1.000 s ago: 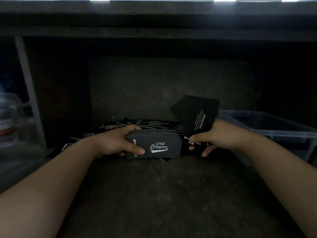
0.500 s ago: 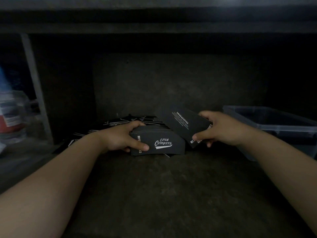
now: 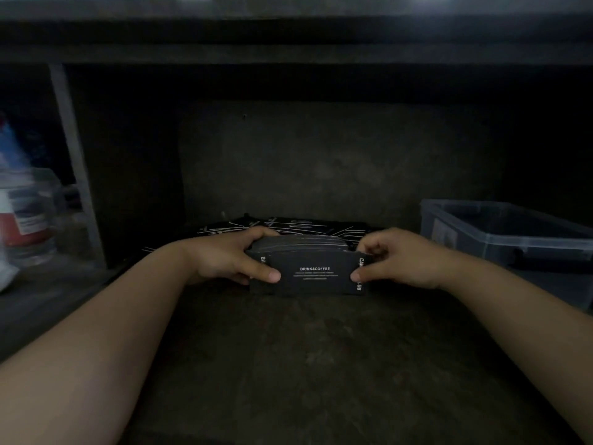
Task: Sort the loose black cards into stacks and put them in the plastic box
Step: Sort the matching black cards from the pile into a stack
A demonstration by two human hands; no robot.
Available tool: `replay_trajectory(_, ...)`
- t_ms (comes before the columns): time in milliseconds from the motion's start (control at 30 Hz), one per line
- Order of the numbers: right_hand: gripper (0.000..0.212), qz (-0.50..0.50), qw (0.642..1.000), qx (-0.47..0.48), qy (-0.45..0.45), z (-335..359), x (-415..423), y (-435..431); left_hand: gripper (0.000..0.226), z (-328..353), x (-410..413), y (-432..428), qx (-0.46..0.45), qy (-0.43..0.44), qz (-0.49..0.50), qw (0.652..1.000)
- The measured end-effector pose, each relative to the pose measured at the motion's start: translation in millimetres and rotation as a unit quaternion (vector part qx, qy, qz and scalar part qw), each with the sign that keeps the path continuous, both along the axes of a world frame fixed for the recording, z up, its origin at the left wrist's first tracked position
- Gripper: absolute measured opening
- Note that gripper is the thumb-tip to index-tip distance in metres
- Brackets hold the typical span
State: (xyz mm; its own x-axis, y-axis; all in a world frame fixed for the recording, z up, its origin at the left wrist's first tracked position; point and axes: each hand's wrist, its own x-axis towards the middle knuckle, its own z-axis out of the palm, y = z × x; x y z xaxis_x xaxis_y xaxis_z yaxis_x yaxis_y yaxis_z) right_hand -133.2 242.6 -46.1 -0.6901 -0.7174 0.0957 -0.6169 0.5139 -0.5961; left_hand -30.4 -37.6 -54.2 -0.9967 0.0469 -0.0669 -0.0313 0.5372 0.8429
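Observation:
A stack of black cards stands on edge on the dark surface, its front card printed "DRINK&COFFEE". My left hand grips the stack's left end, thumb on the front and fingers over the top. My right hand grips the right end the same way. Behind the stack lie loose black cards with white lines, spread flat and partly hidden by my hands. The clear plastic box sits to the right, open-topped, apart from my right hand.
A dark back wall and an overhanging shelf close in the space. At the left stand a grey upright post and blurred containers. Bare dark surface lies between my forearms.
My right hand brought its black card down from the right and set it on the front of the stack. Both hands now hold the stack's ends. The "Club Camping" face is covered.

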Motion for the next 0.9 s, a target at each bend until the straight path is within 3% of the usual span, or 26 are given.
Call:
replay_trajectory(100,0.020,-0.010,1.000,0.013,-0.015,-0.8,-1.5,-1.1,0.071,-1.1,0.1,2.8,-0.020,0.011,0.008,1.000)
replay_trajectory(233,0.024,-0.010,0.991,-0.077,-0.105,-2.6,2.2,-8.1,0.057,-2.6,0.6,5.3,-0.048,0.053,0.012,0.997)
replay_trajectory(333,0.038,-0.036,0.980,-0.130,-0.143,0.0,5.2,-7.4,0.060,-2.1,0.0,5.9,-0.036,0.081,0.001,0.996)
replay_trajectory(533,0.023,-0.023,0.977,-0.122,-0.174,-3.7,4.2,-4.9,0.075,0.1,-2.8,3.5,-0.051,0.024,-0.030,0.998)
replay_trajectory(900,0.014,0.006,0.983,-0.074,-0.167,-3.2,-3.4,-0.3,0.078,-2.0,2.1,-6.6,0.116,-0.011,-0.045,0.992)
